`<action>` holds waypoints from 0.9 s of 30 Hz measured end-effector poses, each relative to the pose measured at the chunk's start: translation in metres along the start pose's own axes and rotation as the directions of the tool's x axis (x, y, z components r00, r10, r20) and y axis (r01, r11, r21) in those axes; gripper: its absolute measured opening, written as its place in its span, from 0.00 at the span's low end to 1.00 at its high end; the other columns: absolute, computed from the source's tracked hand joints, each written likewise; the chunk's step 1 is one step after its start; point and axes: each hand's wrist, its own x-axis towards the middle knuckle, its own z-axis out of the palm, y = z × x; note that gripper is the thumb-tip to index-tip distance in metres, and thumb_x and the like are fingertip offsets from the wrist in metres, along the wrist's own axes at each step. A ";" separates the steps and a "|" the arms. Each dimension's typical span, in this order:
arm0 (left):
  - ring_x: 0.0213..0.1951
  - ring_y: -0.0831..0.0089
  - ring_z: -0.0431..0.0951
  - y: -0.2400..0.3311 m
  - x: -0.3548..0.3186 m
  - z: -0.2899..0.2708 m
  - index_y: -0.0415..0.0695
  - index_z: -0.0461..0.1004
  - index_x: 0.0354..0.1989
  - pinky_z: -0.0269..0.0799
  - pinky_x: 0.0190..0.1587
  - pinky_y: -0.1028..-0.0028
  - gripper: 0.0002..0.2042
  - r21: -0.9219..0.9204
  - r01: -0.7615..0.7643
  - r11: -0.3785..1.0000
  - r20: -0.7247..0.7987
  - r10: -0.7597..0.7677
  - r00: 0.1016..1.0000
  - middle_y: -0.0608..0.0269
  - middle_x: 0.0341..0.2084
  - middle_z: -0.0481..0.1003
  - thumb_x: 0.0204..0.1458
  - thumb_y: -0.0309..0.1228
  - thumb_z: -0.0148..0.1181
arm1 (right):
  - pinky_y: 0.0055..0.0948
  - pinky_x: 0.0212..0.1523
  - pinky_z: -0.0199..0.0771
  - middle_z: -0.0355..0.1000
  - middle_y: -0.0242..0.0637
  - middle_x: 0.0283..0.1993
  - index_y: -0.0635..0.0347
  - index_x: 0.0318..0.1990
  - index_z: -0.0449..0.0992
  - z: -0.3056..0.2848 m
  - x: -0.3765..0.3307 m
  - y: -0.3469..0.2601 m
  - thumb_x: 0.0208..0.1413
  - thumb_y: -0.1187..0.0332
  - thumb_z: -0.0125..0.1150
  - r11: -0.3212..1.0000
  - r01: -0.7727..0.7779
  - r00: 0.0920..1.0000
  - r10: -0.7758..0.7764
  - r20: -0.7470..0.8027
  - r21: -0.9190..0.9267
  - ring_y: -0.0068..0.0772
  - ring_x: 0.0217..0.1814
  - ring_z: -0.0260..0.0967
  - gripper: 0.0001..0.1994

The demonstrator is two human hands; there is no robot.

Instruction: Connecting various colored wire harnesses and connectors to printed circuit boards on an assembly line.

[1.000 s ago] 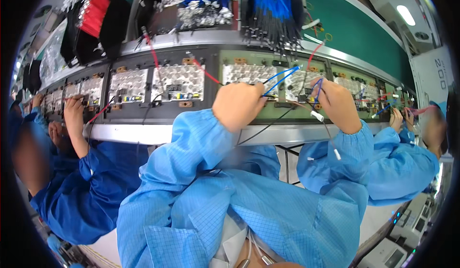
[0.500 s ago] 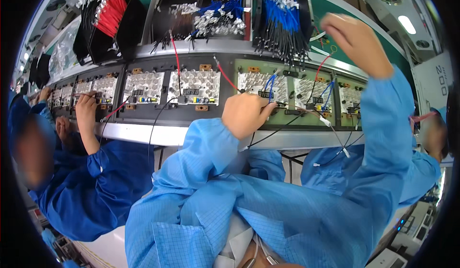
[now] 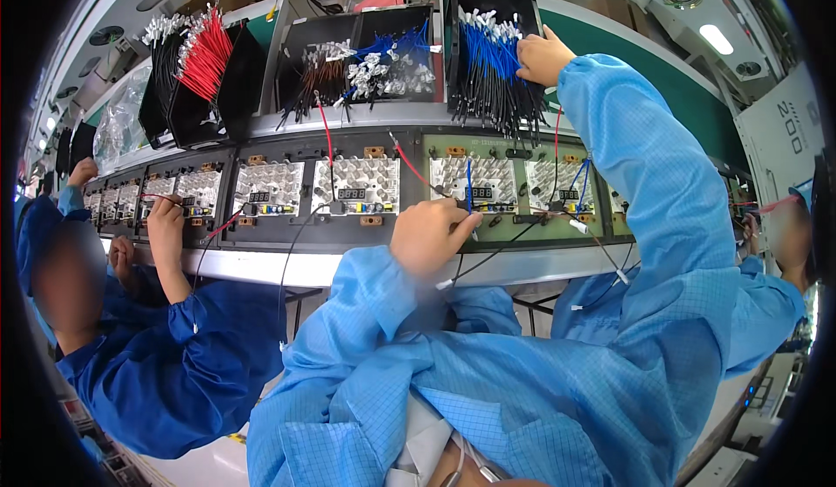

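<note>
Right hand (image 3: 545,57) at blue wires (image 3: 490,51)
The fingers (image 3: 463,229) of your left hand (image 3: 427,238) clamp a blue lead (image 3: 470,180); the right's, I can't tell.

Blue wires (image 3: 488,54) look smooth plastic, the bench edge (image 3: 261,264) satiny metal.

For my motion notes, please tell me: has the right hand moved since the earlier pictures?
Yes. The right hand has moved forward from the circuit boards to the blue wires in the black bin.
</note>
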 end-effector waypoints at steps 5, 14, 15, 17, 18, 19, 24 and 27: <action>0.27 0.57 0.76 0.002 0.008 -0.001 0.47 0.81 0.25 0.71 0.29 0.60 0.14 0.022 -0.024 0.999 0.041 0.023 0.999 0.59 0.21 0.75 0.53 0.43 0.58 | 0.44 0.50 0.70 0.74 0.42 0.31 0.61 0.30 0.78 -0.012 0.002 0.009 0.52 0.56 0.57 0.987 -0.057 0.988 0.078 -0.132 0.152 0.47 0.41 0.72 0.15; 0.27 0.53 0.76 0.010 0.018 -0.007 0.45 0.81 0.25 0.71 0.30 0.61 0.13 -0.026 -0.014 1.000 0.074 0.015 0.997 0.54 0.22 0.76 0.51 0.41 0.59 | 0.29 0.22 0.65 0.69 0.33 0.18 0.59 0.21 0.72 -0.053 0.005 0.044 0.57 0.53 0.52 0.656 -0.281 0.958 0.228 0.171 0.700 0.28 0.20 0.67 0.20; 0.27 0.53 0.76 0.010 0.018 -0.007 0.45 0.81 0.25 0.71 0.30 0.61 0.13 -0.029 -0.009 1.000 0.073 0.011 0.997 0.54 0.22 0.76 0.51 0.41 0.59 | 0.24 0.19 0.60 0.66 0.26 0.17 0.55 0.23 0.70 -0.056 -0.001 0.047 0.59 0.52 0.50 0.474 -0.322 0.945 0.213 0.248 0.819 0.20 0.18 0.64 0.19; 0.27 0.56 0.78 0.011 0.018 -0.007 0.47 0.82 0.25 0.72 0.30 0.60 0.14 0.005 -0.039 0.999 0.068 0.038 0.997 0.57 0.22 0.77 0.52 0.43 0.58 | 0.19 0.16 0.55 0.62 0.19 0.15 0.51 0.24 0.68 -0.073 -0.019 0.055 0.62 0.51 0.48 0.273 -0.362 0.929 0.182 0.322 0.891 0.13 0.17 0.60 0.18; 0.27 0.56 0.78 0.012 0.018 -0.008 0.47 0.82 0.25 0.72 0.30 0.60 0.14 0.002 -0.037 0.999 0.066 0.037 0.997 0.57 0.22 0.77 0.52 0.43 0.58 | 0.17 0.15 0.52 0.59 0.17 0.15 0.49 0.25 0.66 -0.078 -0.027 0.064 0.63 0.51 0.48 0.269 -0.336 0.940 0.152 0.304 0.903 0.11 0.16 0.57 0.17; 0.27 0.56 0.78 0.015 0.019 -0.008 0.46 0.81 0.26 0.72 0.30 0.60 0.14 -0.019 -0.051 0.999 0.053 0.052 0.997 0.57 0.22 0.77 0.52 0.43 0.59 | 0.15 0.15 0.48 0.56 0.15 0.16 0.48 0.26 0.64 -0.081 -0.039 0.075 0.63 0.52 0.48 0.260 -0.316 0.948 0.132 0.291 0.912 0.08 0.15 0.54 0.16; 0.27 0.56 0.78 0.027 0.004 -0.033 0.45 0.80 0.32 0.73 0.29 0.61 0.12 -0.004 -0.113 0.994 -0.069 0.112 0.991 0.56 0.23 0.77 0.52 0.42 0.59 | 0.14 0.15 0.42 0.49 0.15 0.17 0.47 0.27 0.62 -0.093 -0.076 0.079 0.64 0.51 0.49 -0.001 -0.118 0.984 0.132 0.117 0.993 0.09 0.16 0.44 0.16; 0.16 0.67 0.69 0.046 -0.004 -0.064 0.46 0.76 0.44 0.63 0.21 0.69 0.12 -0.075 -0.058 0.996 -0.050 0.054 0.997 0.59 0.14 0.68 0.52 0.34 0.61 | 0.14 0.17 0.44 0.50 0.16 0.18 0.48 0.29 0.62 -0.094 -0.098 0.069 0.65 0.51 0.47 0.140 -0.123 0.958 0.274 0.081 0.982 0.10 0.17 0.44 0.16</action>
